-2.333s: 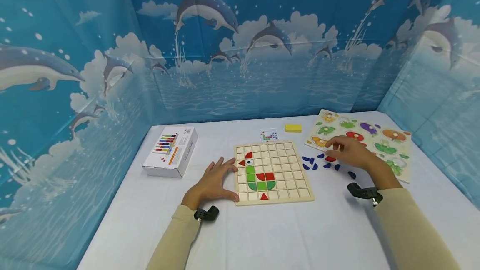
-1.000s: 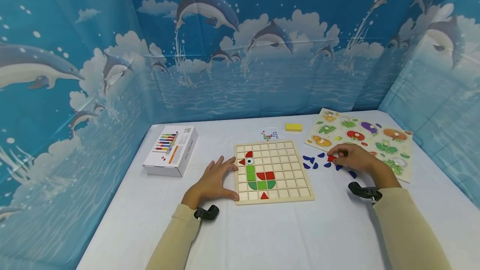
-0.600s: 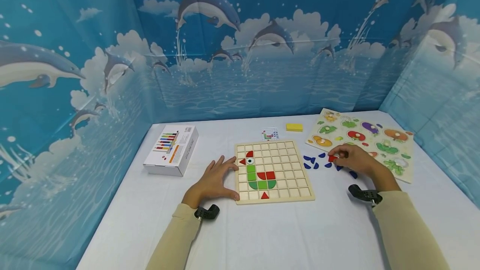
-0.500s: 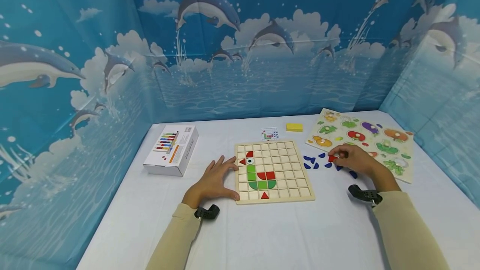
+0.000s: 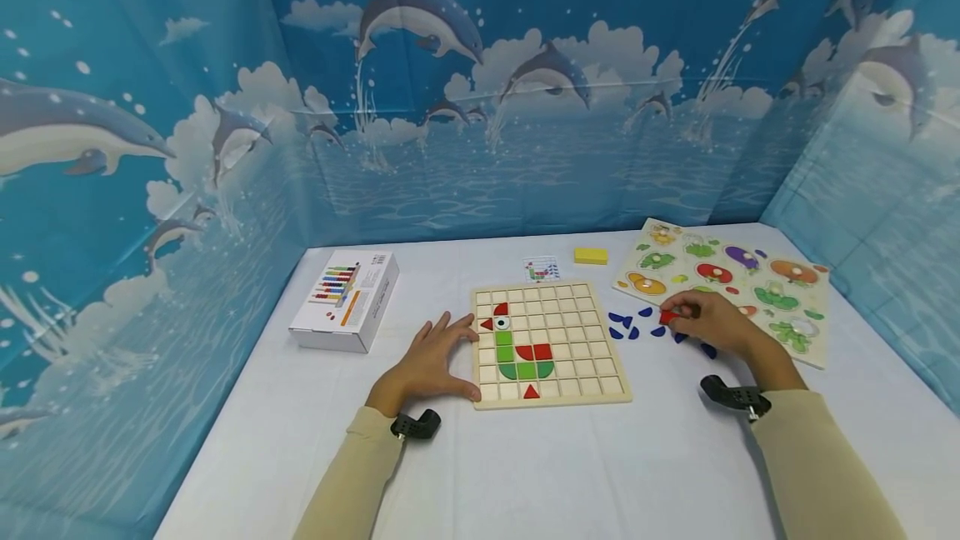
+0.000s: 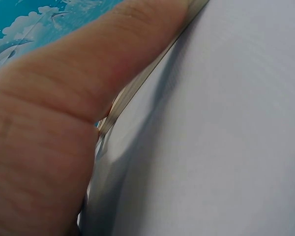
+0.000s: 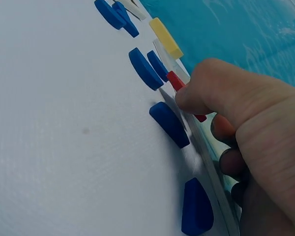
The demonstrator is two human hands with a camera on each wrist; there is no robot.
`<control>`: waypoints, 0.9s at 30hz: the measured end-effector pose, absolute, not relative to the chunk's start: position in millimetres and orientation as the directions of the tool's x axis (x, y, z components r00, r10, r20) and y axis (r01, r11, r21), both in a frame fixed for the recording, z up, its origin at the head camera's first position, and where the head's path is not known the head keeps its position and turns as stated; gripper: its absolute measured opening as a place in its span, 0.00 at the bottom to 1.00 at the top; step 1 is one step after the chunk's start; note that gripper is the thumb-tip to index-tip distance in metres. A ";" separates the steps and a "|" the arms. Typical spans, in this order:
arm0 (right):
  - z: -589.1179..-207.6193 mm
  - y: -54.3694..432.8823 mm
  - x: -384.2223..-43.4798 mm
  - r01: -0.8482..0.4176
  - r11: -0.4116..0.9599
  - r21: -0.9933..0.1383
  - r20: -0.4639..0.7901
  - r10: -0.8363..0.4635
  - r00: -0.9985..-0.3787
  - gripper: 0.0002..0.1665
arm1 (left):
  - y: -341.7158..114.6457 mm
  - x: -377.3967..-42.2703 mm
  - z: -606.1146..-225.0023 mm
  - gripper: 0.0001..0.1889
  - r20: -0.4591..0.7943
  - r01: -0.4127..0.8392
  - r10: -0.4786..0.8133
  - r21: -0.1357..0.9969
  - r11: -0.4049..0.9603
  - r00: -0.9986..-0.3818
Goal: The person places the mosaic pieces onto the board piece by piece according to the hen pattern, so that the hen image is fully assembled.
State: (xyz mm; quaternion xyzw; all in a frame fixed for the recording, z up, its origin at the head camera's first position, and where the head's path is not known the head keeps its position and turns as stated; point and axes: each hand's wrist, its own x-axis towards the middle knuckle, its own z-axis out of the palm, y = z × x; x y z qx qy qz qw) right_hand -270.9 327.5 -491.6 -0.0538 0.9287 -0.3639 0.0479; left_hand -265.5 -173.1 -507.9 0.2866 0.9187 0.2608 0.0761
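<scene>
Right hand (image 5: 712, 325) pinches the red piece (image 5: 667, 317), right of the grid (image 5: 555, 402), beside blue pieces (image 7: 169, 124); a straight lift should spare those neighbours. Left hand (image 5: 426, 363), fingers apart, touches the grid's left edge: light pressure would steady it.

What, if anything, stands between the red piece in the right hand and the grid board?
Several blue pieces lie on the table between the red piece, held by the right hand, and the grid board. They lie low, so lifting over them would probably be enough.
</scene>
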 end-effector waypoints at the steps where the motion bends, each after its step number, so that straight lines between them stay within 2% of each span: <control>1: -491.6 327.6 -270.9 -0.067 0.725 -0.686 -0.048 -0.138 -0.989 0.17 | -173.1 -265.3 -507.7 0.47 0.010 0.486 0.566 0.524 0.699 -0.825; 8: -485.5 321.9 -269.4 -0.108 0.697 -0.709 -0.019 -0.172 -0.985 0.16 | -173.0 -265.3 -508.0 0.47 0.006 0.487 0.569 0.523 0.699 -0.822; 17: -475.2 291.6 -272.6 -0.235 0.673 -0.702 0.073 -0.261 -0.963 0.16 | -174.1 -265.1 -508.1 0.48 0.003 0.485 0.567 0.522 0.702 -0.824; 27: -466.9 236.0 -271.1 -0.465 0.560 -0.685 0.200 -0.469 -0.860 0.14 | -173.2 -265.1 -507.9 0.47 0.003 0.485 0.570 0.527 0.697 -0.822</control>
